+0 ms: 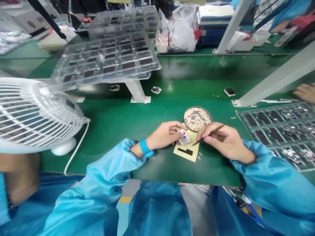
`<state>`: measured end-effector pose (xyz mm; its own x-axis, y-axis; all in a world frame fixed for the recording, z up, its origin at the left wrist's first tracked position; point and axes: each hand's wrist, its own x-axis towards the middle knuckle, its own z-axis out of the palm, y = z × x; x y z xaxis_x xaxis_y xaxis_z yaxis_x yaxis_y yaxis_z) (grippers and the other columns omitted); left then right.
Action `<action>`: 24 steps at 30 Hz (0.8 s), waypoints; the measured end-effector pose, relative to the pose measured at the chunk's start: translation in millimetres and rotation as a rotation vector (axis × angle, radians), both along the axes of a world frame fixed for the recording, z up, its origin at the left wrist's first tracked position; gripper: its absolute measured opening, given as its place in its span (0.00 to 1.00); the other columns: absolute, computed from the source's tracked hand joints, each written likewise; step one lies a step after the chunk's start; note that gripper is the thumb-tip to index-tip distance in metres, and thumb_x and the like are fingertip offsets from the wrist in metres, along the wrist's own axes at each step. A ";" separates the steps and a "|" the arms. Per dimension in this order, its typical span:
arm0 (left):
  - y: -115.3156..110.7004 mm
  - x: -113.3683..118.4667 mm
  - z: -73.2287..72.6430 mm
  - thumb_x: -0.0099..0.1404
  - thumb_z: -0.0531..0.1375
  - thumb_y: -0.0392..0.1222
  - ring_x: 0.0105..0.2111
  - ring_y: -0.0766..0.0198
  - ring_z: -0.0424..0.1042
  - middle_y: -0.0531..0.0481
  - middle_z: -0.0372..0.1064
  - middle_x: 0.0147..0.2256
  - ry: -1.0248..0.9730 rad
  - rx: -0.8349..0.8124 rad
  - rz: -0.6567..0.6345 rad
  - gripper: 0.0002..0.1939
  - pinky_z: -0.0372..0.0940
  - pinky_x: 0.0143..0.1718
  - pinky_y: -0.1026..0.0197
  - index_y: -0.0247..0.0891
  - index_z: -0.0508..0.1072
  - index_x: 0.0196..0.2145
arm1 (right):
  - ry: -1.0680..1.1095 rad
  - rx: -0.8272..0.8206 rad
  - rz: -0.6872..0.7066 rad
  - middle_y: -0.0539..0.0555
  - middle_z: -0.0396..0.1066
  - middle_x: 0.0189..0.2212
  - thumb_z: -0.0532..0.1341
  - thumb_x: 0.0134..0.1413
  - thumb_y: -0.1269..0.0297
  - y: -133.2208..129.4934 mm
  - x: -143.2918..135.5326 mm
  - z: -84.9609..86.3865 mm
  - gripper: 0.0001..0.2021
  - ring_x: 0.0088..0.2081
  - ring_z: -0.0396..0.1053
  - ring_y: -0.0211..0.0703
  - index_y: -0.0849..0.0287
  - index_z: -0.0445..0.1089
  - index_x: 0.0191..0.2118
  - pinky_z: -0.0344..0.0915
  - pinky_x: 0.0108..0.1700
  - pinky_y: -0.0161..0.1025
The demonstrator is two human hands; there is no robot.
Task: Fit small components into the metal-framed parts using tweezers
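My left hand (169, 133) is closed around a small white plastic housing (184, 137), its inner side facing up. A blue band circles that wrist. In my right hand (222, 141) is a pair of dark tweezers (203, 139), tips pointing left and down, a little apart from the housing. Beneath both lies a yellow sheet (192, 156) bearing black adhesive strips (185, 151). Just behind the sheet stands a round dish (211, 118) of small beige and dark parts. Tiny white scraps (199, 155) lie right of the sheet.
A white fan (36, 114) stands at left. Clear blister trays (105, 59) rest on the shelf above; another compartment tray (278, 126) holds parts at right, near another person's hand (305, 91). White posts (136, 90) rise from the green bench (110, 114). Small devices (229, 92) lie behind.
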<state>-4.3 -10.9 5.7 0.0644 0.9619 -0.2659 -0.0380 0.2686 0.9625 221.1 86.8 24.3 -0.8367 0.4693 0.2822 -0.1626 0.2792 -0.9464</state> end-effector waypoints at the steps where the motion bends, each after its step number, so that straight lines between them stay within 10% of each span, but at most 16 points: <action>1: -0.1 0.8 0.8 0.61 0.65 0.37 0.25 0.67 0.74 0.46 0.75 0.34 -0.050 -0.014 -0.006 0.14 0.66 0.22 0.68 0.32 0.73 0.45 | 0.049 0.058 -0.054 0.55 0.76 0.39 0.63 0.63 0.73 -2.2 -1.3 0.4 0.06 0.43 0.76 0.46 0.55 0.71 0.43 0.73 0.47 0.45; 8: -1.7 5.8 6.0 0.64 0.62 0.40 0.28 0.61 0.78 0.44 0.77 0.32 -0.207 -0.023 -0.061 0.15 0.69 0.25 0.66 0.31 0.74 0.47 | 0.092 0.370 -0.148 0.55 0.78 0.40 0.67 0.57 0.75 -12.2 -9.9 -7.9 0.13 0.45 0.75 0.49 0.53 0.76 0.46 0.72 0.50 0.50; 24: -3.1 11.4 -0.8 0.59 0.70 0.43 0.33 0.60 0.80 0.41 0.78 0.39 -0.189 -0.006 0.094 0.20 0.74 0.31 0.63 0.31 0.75 0.47 | 0.059 0.337 -0.238 0.53 0.78 0.40 0.67 0.57 0.74 -17.9 -10.0 -13.5 0.11 0.45 0.75 0.49 0.51 0.75 0.44 0.72 0.50 0.51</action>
<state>7.1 -14.1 4.9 0.0240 0.9645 -0.2629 -0.2425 0.2607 0.9345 211.1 69.0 10.8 -0.6939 0.5207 0.4973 -0.1073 0.6083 -0.7865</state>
